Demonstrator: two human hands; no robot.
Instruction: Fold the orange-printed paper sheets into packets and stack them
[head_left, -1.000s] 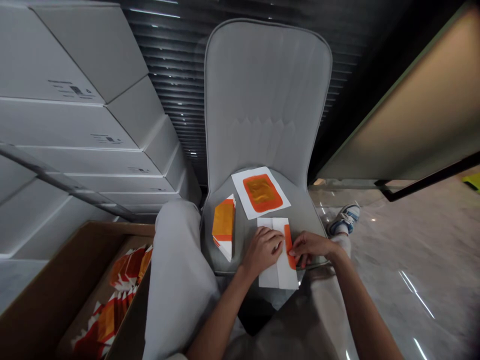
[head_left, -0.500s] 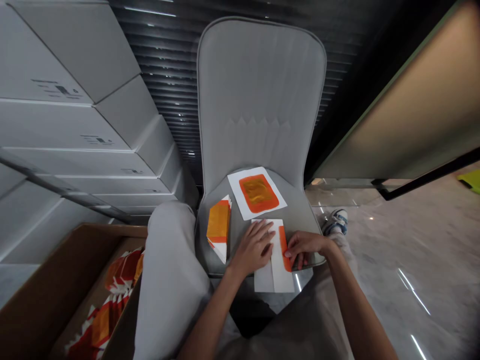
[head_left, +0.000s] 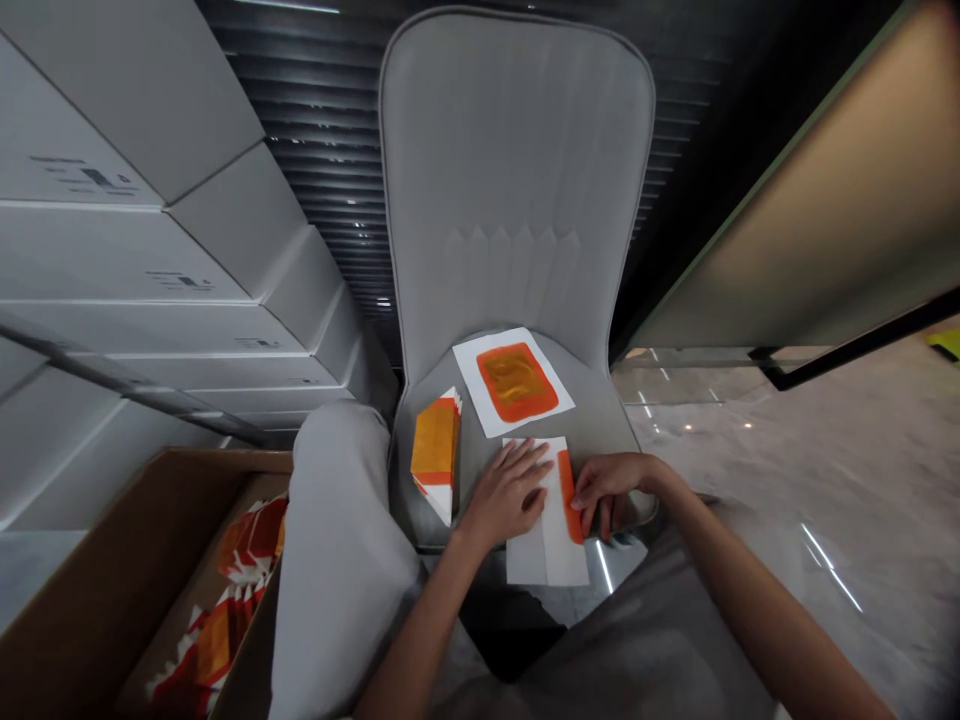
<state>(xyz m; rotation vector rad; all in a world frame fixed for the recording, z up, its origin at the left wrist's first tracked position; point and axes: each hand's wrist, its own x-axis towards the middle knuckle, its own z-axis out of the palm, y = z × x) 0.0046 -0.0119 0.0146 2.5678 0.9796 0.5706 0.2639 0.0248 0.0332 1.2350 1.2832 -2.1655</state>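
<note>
A white sheet of paper with an orange strip along its right side lies folded on the grey chair seat, its lower end past the seat's front edge. My left hand is spread flat on the sheet's left part, pressing it. My right hand pinches the sheet's right edge at the orange strip, thumb on top and fingers curled partly out of sight. Beyond it lies a flat white sheet with an orange and gold square print. To the left is a small stack of folded orange and gold sheets.
The chair has a tall backrest. At my left knee a cardboard box holds several folded orange and red paper pieces. White boxes are piled on the left. A dark-framed panel stands on the right.
My view has shifted slightly. My right leg and forearm have swung outward to the right, and the shoe seen before is out of sight. Both hands stay at the folded sheet.
</note>
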